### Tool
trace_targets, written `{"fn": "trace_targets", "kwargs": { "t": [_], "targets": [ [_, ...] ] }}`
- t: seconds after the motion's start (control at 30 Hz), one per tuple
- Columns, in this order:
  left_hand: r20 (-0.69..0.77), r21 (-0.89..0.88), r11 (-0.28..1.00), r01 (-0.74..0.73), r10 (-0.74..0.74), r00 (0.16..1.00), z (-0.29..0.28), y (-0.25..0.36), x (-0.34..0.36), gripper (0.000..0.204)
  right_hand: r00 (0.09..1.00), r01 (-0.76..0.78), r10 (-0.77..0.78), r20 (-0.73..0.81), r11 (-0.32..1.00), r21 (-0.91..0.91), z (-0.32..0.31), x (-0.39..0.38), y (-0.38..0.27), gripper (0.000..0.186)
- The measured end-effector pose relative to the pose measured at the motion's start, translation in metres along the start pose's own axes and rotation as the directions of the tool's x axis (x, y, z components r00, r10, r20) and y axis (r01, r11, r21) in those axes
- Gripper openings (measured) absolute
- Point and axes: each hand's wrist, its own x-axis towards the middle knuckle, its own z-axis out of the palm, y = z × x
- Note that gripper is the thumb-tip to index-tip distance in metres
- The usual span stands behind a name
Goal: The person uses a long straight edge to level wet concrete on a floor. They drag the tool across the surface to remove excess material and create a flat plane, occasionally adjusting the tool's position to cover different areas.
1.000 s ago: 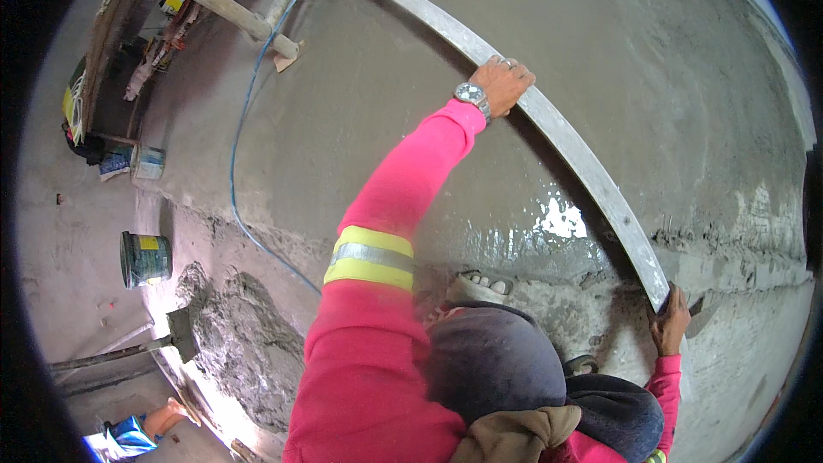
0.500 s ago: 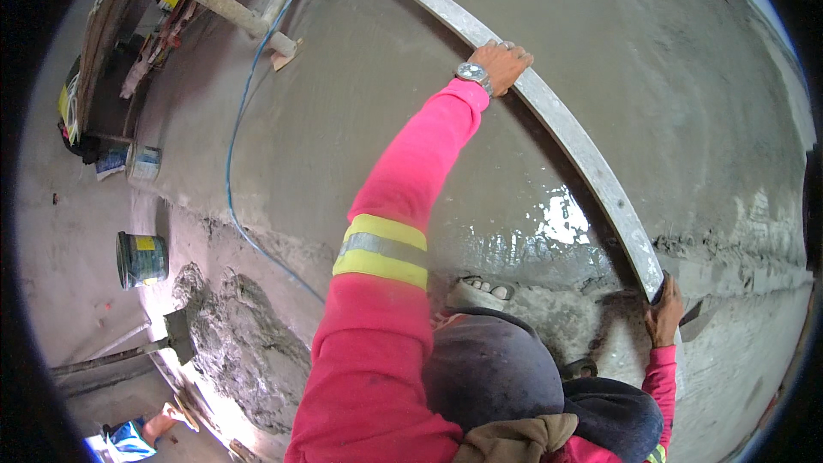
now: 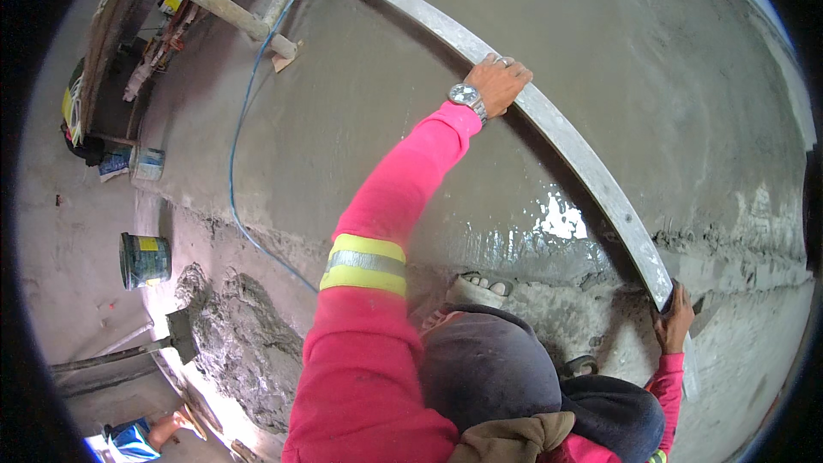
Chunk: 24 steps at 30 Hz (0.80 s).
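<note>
A long pale metal straightedge (image 3: 591, 173) slants from the upper middle down to the right across a wet grey cement surface (image 3: 377, 111). The fisheye view bends it into an arc. My left hand (image 3: 500, 84), with a watch at the wrist, is closed over its middle, fingers wrapped over the far edge. At the lower end my right hand (image 3: 675, 319) grips the tip, its fingers partly hidden. Glossy wet patches (image 3: 561, 216) shine on the cement beside the bar. A rough ledge of mortar (image 3: 729, 273) runs close to my right hand.
A blue cable (image 3: 232, 150) hangs down at the left, near wooden scaffold poles (image 3: 206, 2). A heap of wet mortar (image 3: 244, 334) lies lower left with a shovel (image 3: 178, 336) against it. Beyond are a dark bucket (image 3: 144, 261) and another person's leg (image 3: 167, 429).
The straightedge has slid slightly downward, with both hands still on it. My left hand is a little lower, and its sleeve has shifted to the left.
</note>
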Motion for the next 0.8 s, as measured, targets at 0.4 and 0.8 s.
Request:
{"fn": "trace_targets", "kwargs": {
  "t": [0.4, 0.8],
  "targets": [
    [-0.042, -0.067, 0.997, 0.046, -0.049, 0.998, 0.013, -0.030, 0.025, 0.062, 0.989, -0.098, 0.096, 0.112, 0.995, 0.017, 0.022, 0.029, -0.013, 0.080],
    [-0.029, -0.016, 1.000, -0.005, 0.005, 1.000, -0.002, 0.001, 0.014, 0.061, 1.000, -0.016, 0.016, 0.009, 1.000, -0.017, -0.006, 0.018, 0.023, 0.078]
  ]
}}
